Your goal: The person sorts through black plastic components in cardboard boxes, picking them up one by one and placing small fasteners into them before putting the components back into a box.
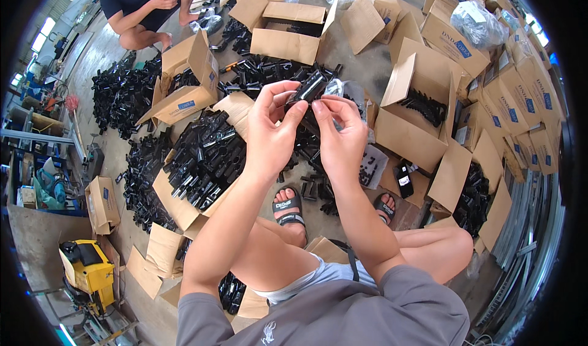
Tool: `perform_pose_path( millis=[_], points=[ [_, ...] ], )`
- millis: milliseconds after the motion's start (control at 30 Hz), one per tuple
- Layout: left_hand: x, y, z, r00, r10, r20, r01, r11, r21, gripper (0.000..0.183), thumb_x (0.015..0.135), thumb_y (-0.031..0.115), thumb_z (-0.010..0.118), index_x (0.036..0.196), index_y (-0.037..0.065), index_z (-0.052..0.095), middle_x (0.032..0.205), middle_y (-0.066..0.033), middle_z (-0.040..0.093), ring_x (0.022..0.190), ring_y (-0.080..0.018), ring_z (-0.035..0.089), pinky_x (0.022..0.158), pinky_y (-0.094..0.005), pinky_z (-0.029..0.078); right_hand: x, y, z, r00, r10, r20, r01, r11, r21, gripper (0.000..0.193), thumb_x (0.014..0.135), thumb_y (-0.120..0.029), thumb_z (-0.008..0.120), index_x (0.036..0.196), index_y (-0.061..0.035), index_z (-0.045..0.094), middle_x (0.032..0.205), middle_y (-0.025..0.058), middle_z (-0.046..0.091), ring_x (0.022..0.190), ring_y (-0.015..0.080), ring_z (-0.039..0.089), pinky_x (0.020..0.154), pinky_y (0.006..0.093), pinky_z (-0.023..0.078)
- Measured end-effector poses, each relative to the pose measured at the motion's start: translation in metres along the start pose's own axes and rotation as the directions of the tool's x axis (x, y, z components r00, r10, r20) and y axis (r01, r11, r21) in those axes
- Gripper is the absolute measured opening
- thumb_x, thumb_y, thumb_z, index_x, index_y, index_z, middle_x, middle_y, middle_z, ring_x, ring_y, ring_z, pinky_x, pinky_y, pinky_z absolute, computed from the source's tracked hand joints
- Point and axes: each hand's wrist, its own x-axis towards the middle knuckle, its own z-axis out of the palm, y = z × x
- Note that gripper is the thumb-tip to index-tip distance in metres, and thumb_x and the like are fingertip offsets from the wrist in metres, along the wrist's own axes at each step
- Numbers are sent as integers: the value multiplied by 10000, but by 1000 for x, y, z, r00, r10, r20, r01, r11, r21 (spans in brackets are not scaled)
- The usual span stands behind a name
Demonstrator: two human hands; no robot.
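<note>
A glossy black tube-shaped part is held up between my two hands, above the piles on the floor. My left hand grips its left side, thumb below and fingers curled around. At its lower right end, my right hand has thumb and fingertips pinched together; whether they hold the tube itself or a small piece at its end I cannot make out. Beneath my hands lie more black parts, partly hidden by them. An open carton full of similar black parts stands left of my left forearm.
Open cartons stand ahead and at the right, the right one holding black curved parts. Loose black parts heap at the left. A phone lies on cardboard. Another person crouches far left. Metal profiles line the right.
</note>
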Motion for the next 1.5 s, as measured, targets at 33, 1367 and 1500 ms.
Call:
perform_pose_path(
  millis=[33, 1367, 1500],
  points=[
    [-1, 0, -1, 1000, 4, -2, -4, 1000, 14, 324, 994, 22, 649, 1308, 48, 573, 1212, -101, 649, 1061, -129, 650, 911, -279, 553, 1, 0, 1, 1000, -29, -2, 29, 999, -24, 233, 913, -196, 781, 948, 31, 736, 1034, 134, 715, 984, 232, 678, 882, 345, 512],
    [1, -7, 12, 986, 158, 57, -165, 970, 180, 324, 980, -24, 638, 1296, 1, 569, 1182, -118, 685, 1002, -107, 645, 847, -258, 534, -4, 13, 0, 998, -63, -18, 64, 997, 52, 169, 1008, -156, 657, 1039, 5, 618, 1182, 158, 643, 1018, 231, 659, 875, 341, 529],
    [0, -6, 17, 989, 138, 60, -145, 980, 136, 317, 974, -28, 643, 1282, 3, 574, 1183, -111, 682, 1037, -130, 654, 897, -283, 536, -4, 16, -2, 998, -38, -41, 45, 982, 186, 161, 996, -126, 673, 1070, 1, 608, 1201, 141, 645, 1024, 193, 651, 897, 335, 529]
  ],
)
